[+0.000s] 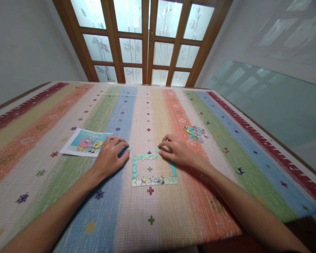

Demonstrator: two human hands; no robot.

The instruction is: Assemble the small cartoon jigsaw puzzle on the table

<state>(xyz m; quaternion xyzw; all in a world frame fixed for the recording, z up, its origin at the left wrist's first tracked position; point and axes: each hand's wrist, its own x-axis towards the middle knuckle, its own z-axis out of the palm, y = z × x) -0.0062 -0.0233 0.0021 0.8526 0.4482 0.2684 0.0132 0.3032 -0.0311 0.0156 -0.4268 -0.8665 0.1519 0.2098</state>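
Observation:
A jigsaw puzzle border lies on the cloth in front of me, a frame of joined pieces around a bare middle. Its top edge has a gap toward the right, partly covered by my right hand. My left hand is closed near the top left corner, and a small teal puzzle piece shows at its fingertips. Pinched in the fingers of my right hand is another green-teal puzzle piece, just above the top edge. A printed cartoon picture lies beside my left hand, its right side partly hidden.
A heap of loose puzzle pieces sits beyond my right hand. The striped tablecloth covers the table. Wooden doors with frosted glass stand behind the far edge, and a glass panel stands on the right.

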